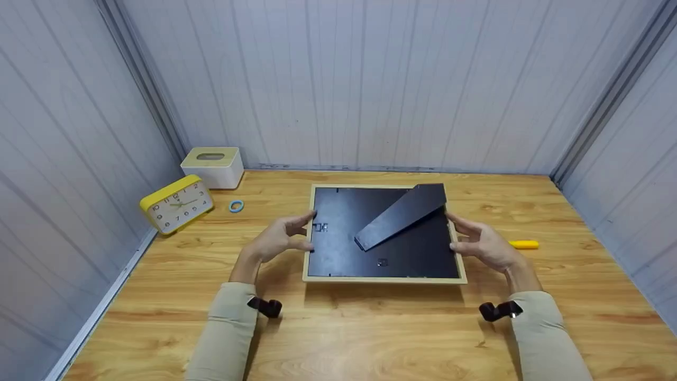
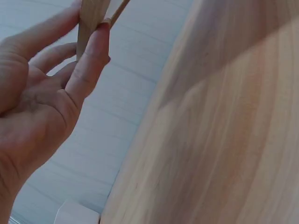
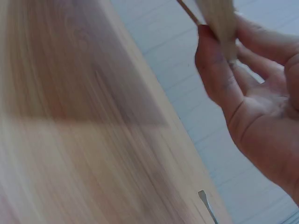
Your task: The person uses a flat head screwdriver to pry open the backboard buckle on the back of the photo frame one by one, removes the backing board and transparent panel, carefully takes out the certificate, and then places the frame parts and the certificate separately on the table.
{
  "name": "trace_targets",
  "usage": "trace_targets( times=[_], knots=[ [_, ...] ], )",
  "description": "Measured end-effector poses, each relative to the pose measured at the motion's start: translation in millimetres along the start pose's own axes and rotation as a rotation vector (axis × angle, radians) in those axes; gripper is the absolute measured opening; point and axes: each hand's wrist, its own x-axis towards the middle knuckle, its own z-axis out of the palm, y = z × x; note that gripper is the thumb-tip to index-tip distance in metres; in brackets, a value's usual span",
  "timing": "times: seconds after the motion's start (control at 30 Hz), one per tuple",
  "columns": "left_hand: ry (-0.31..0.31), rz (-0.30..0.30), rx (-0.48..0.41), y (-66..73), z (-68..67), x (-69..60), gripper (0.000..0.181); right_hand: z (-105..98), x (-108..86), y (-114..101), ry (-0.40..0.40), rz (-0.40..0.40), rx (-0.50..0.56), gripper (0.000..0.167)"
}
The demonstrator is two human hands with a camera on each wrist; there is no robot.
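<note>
A picture frame [image 1: 338, 254] with a light wood border and a black back is held above the table, back side up. Its black easel stand [image 1: 402, 214] lies slantwise across the back, reaching the upper right corner. My left hand [image 1: 277, 238] grips the left border between thumb and fingers. On the opposite border, my right hand [image 1: 486, 246] has the same kind of grip. Both wrist views show the wooden edge pinched, in the left hand [image 2: 51, 93] and the right hand [image 3: 257, 102]. The frame's front side is hidden in the head view.
A yellow alarm clock [image 1: 178, 205] and a white tissue box [image 1: 212, 172] with a wooden lid stand at the back left. Near them lies a blue ring [image 1: 236, 206]. Behind my right hand is a yellow-handled screwdriver [image 1: 523, 244], its flat blade [image 3: 205, 203] showing in the right wrist view.
</note>
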Motion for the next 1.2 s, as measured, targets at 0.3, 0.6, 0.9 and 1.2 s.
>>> trace_targets(
  times=[0.3,0.6,0.9,1.2],
  knots=[
    [-0.032,-0.105,0.104,-11.0,7.8,4.3,0.090,11.1,7.7,7.0,0.003,0.107,-0.180,0.083],
    [-0.021,-0.175,0.321,-15.2,20.7,7.9,0.102,21.0,8.3,9.0,0.019,0.221,-0.470,0.088],
    [-0.062,-0.189,0.459,-13.0,25.9,5.5,0.090,21.1,6.3,15.2,-0.010,0.149,-0.730,0.079],
    [-0.055,-0.225,0.467,-14.3,29.2,2.4,0.079,28.3,8.7,11.5,-0.044,0.192,-0.811,0.069]
  ],
)
